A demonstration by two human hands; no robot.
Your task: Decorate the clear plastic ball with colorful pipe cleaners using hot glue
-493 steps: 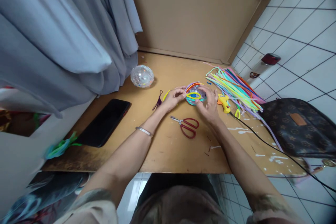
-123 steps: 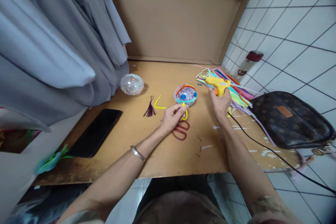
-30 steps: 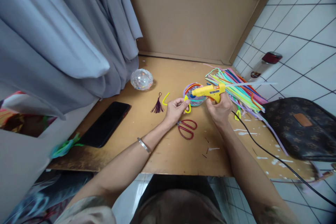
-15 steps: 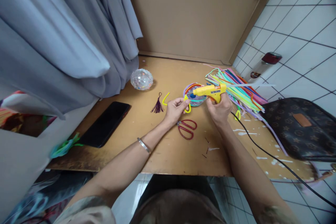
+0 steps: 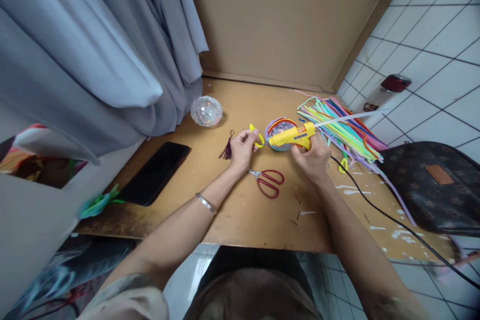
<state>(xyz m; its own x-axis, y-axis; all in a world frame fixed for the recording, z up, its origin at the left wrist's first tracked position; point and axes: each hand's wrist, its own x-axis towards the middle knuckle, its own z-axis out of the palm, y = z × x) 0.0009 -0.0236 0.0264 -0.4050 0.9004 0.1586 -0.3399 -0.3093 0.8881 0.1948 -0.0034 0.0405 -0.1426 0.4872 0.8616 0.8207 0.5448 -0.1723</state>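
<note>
My left hand (image 5: 243,149) pinches a bent yellow pipe cleaner (image 5: 261,139) between thumb and fingers. Wrapped round the handle of a yellow glue gun (image 5: 292,136) is my right hand (image 5: 313,157). The gun's nozzle points left and meets or nearly meets the yellow piece. Behind the gun lies a round item with coloured rings (image 5: 279,124), partly covered by it. Red-handled scissors (image 5: 270,183) rest just below my left hand. A dark tassel (image 5: 227,148) lies against that hand's left side.
A clear ball (image 5: 206,111) stands at the back left, a black phone (image 5: 155,173) nearer the left edge. Pipe cleaners (image 5: 345,127) are heaped at the right beside a brown patterned bag (image 5: 431,187). The gun's black cord (image 5: 371,205) crosses the table's right side. Grey cloth (image 5: 150,50) hangs at left.
My left hand has moved slightly left and up with the yellow piece, towards the tassel. The glue gun has shifted left and its nozzle now tilts downward.
</note>
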